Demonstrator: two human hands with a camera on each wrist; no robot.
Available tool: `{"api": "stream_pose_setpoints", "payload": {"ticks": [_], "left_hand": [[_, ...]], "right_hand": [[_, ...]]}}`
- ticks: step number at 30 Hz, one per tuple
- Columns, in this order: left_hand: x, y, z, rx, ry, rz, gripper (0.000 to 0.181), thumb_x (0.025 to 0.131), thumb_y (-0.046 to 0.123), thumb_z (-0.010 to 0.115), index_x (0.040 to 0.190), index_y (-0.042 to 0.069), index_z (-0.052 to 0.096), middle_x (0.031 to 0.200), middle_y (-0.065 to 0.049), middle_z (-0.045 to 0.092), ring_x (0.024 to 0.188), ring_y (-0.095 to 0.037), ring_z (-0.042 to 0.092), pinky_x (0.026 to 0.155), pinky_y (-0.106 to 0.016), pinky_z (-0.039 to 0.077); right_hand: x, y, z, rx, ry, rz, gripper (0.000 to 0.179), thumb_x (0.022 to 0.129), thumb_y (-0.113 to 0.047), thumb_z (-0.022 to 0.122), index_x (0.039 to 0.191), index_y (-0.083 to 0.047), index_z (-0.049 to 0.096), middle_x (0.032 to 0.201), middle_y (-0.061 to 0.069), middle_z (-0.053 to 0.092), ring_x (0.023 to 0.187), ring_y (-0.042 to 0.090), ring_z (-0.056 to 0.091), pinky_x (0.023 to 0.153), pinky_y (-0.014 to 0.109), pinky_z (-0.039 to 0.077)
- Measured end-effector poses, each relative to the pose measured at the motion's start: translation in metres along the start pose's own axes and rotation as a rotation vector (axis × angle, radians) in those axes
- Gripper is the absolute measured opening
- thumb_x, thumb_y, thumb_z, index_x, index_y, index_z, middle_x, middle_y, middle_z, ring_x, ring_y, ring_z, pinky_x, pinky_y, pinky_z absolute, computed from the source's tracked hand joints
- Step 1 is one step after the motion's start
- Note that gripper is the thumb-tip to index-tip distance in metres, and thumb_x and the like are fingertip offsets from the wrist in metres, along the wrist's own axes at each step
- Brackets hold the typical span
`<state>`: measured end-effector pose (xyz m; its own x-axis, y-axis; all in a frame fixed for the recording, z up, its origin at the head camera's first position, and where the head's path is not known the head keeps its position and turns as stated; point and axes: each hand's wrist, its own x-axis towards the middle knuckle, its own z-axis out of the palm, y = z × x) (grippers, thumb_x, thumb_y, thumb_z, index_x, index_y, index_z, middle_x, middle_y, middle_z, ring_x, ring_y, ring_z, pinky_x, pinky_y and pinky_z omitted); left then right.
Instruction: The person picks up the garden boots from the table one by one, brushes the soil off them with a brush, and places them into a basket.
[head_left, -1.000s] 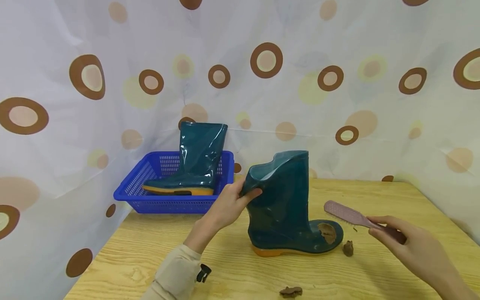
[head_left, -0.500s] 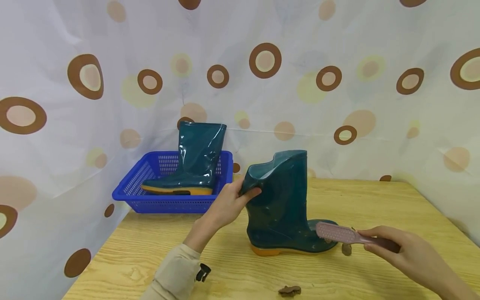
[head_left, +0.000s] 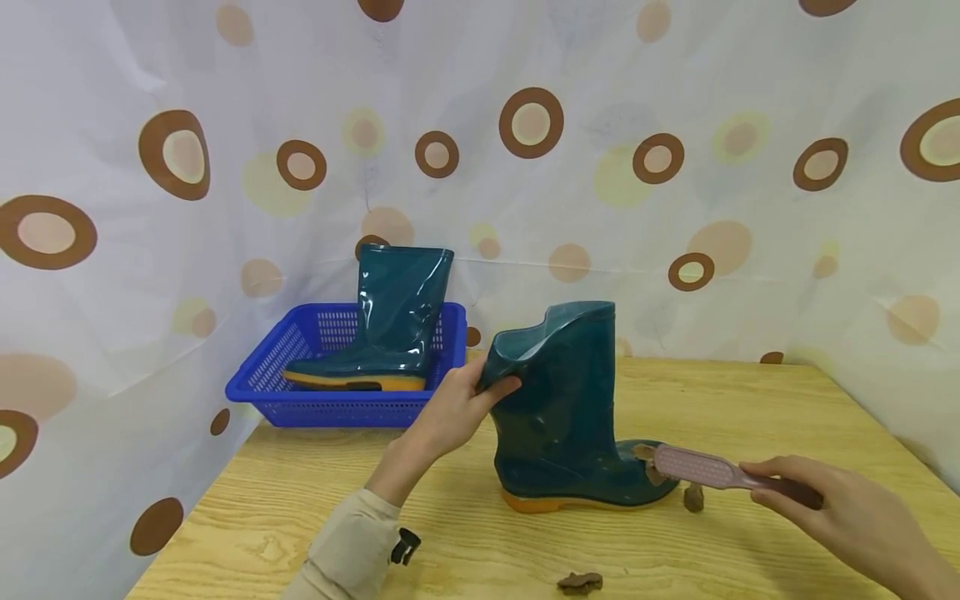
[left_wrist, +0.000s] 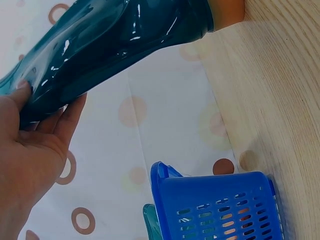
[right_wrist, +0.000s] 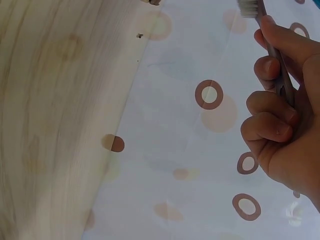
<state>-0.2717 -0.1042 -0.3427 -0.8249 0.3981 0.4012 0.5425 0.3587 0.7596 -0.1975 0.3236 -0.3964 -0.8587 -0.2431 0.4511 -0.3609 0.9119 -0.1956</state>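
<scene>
A dark green rubber boot (head_left: 558, 417) with an orange sole stands on the wooden table, its toe pointing right. My left hand (head_left: 453, 408) grips the back of its shaft near the top, thumb outside; the left wrist view shows the fingers (left_wrist: 70, 120) curled around the shaft. Brown mud (head_left: 651, 467) sticks to the boot's toe. My right hand (head_left: 843, 508) holds a pinkish brush (head_left: 697, 467) by its handle, the brush head overlapping the muddy toe. In the right wrist view, pale bristles (right_wrist: 248, 8) show at the top edge.
A blue plastic basket (head_left: 345, 408) at the back left holds a second green boot (head_left: 401, 308). Mud lumps lie on the table, one (head_left: 693, 498) by the toe and another (head_left: 580, 583) at the front. A dotted curtain (head_left: 480, 192) hangs behind.
The brush has come down from above and right of the toe, onto the mud, then slid back a little right. The mud patch's shape has changed. The left hand and boot stay nearly still.
</scene>
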Motion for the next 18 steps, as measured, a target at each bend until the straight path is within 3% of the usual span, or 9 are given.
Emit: {"api": "stream_pose_setpoints", "payload": {"ticks": [6, 13, 18], "left_hand": [[0.000, 0.001, 0.001, -0.003, -0.002, 0.007, 0.041, 0.101, 0.032, 0.056, 0.139, 0.019, 0.053, 0.136, -0.006, 0.063, 0.122, -0.026, 0.064, 0.102, -0.047, 0.052], [0.000, 0.003, 0.001, 0.005, -0.010, 0.009, 0.041, 0.101, 0.032, 0.055, 0.140, 0.018, 0.052, 0.138, -0.006, 0.062, 0.122, -0.025, 0.064, 0.102, -0.047, 0.052], [0.001, 0.003, 0.001, 0.014, -0.004, -0.002, 0.040, 0.101, 0.033, 0.055, 0.137, 0.017, 0.054, 0.135, -0.005, 0.064, 0.119, -0.024, 0.065, 0.101, -0.046, 0.053]], "right_hand": [[-0.002, 0.001, -0.001, 0.039, 0.032, -0.011, 0.023, 0.085, -0.030, 0.078, 0.108, -0.032, 0.073, 0.089, -0.019, 0.072, 0.071, -0.015, 0.055, 0.055, 0.018, 0.044], [0.001, -0.007, -0.002, 0.235, 0.049, -0.051, 0.026, 0.088, -0.014, 0.075, 0.112, -0.026, 0.072, 0.096, -0.023, 0.069, 0.074, -0.008, 0.063, 0.061, 0.006, 0.045], [0.003, -0.014, 0.003, 0.209, 0.050, -0.133, 0.033, 0.084, -0.012, 0.078, 0.111, -0.030, 0.072, 0.095, -0.021, 0.071, 0.076, -0.009, 0.062, 0.062, 0.005, 0.046]]}}
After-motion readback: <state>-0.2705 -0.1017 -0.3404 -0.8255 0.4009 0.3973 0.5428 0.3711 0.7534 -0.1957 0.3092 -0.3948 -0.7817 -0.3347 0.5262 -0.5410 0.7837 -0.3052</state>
